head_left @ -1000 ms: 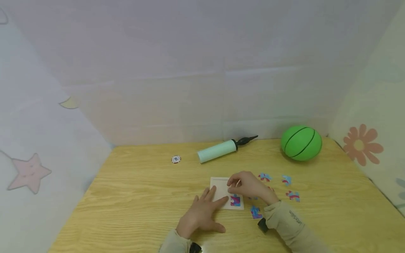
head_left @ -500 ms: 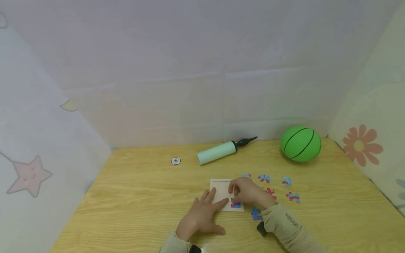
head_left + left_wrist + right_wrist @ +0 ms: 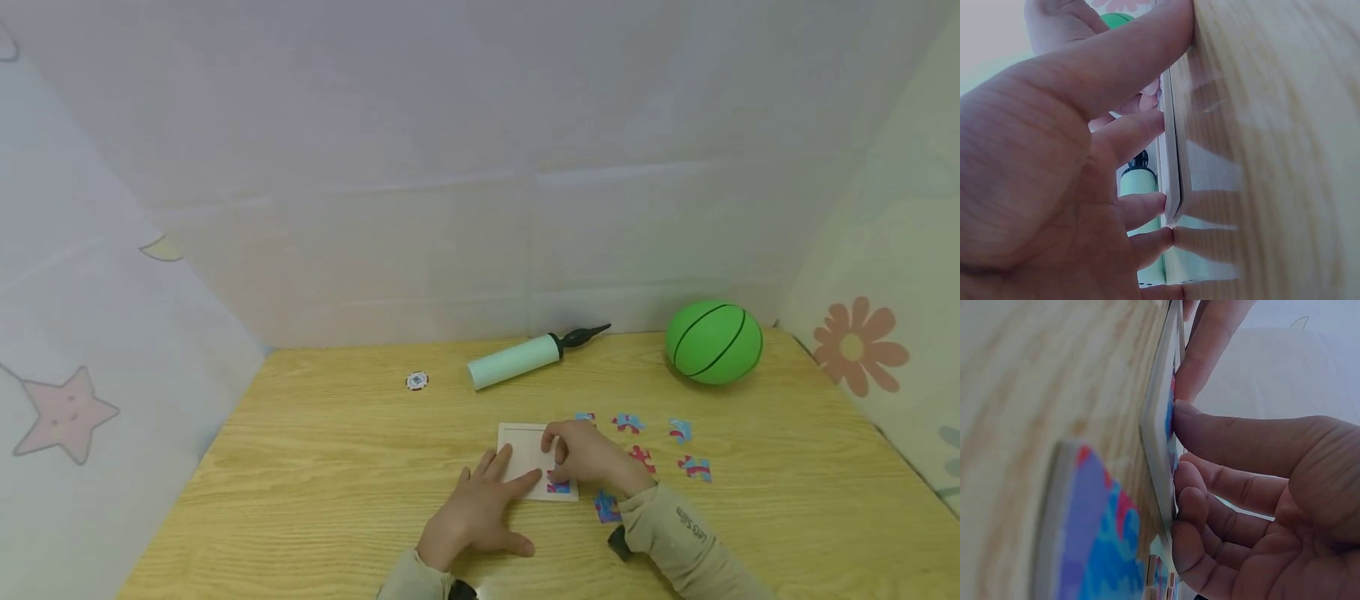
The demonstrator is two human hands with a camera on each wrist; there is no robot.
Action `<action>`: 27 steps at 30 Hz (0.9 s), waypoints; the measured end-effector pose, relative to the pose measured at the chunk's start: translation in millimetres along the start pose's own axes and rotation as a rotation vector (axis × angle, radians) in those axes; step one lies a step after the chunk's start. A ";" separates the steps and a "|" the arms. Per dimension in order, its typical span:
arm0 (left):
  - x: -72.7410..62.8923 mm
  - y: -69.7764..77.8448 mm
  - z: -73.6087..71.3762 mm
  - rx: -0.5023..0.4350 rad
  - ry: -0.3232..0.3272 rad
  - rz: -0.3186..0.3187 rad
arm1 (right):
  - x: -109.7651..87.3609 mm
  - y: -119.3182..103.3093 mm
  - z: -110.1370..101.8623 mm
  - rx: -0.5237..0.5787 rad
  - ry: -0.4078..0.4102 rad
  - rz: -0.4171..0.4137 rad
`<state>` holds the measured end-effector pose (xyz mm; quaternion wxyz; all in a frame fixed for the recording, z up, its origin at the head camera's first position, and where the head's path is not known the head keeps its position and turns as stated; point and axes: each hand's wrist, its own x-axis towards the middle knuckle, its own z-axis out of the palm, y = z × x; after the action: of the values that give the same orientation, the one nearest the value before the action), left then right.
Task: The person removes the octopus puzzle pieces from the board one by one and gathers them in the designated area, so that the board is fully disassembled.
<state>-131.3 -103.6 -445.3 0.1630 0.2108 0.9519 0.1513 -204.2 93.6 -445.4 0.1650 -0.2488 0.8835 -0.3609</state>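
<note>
A small pale square puzzle tray (image 3: 525,442) lies on the table, with a blue, purple and pink puzzle piece (image 3: 558,487) in its near right corner. My left hand (image 3: 476,508) spreads straight fingers over the tray's left and near side, fingertips touching it. Curled over the tray's right side, my right hand (image 3: 588,454) has thumb and fingers low around a puzzle piece (image 3: 1176,461), mostly hidden by the fingertips. Its thumb touches the corner piece in the right wrist view. Right of the tray lie loose puzzle pieces, among them a blue-purple one (image 3: 607,507) and a red one (image 3: 642,458).
Further loose pieces, such as a blue and pink one (image 3: 695,468), lie to the right. Toward the back are a mint hand pump (image 3: 516,362) with a black nozzle, a poker chip (image 3: 417,381) and a green ball (image 3: 714,342). Printed cloth walls surround the wooden table (image 3: 315,467).
My right hand has come slightly down and nearer over the tray's right side, now covering part of the corner piece, then held still. The left hand has stayed in place.
</note>
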 end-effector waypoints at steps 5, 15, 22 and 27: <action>0.6 -1.0 0.8 -0.005 -0.010 0.004 | -0.4 0.2 0.9 -0.006 -0.006 0.004; 0.4 -1.7 1.1 -0.004 -0.003 0.009 | 0.5 -1.2 1.5 -0.038 -0.011 0.033; 0.6 -2.1 1.2 -0.007 -0.001 0.005 | 0.7 -0.5 -0.7 -0.076 -0.036 -0.032; 0.4 -2.5 1.3 -0.016 0.001 0.014 | 0.1 1.4 -2.8 -0.089 -0.049 -0.061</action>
<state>-132.0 -105.3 -447.5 0.1631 0.2162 0.9492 0.1602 -206.1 96.0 -444.5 0.1644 -0.2914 0.8864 -0.3198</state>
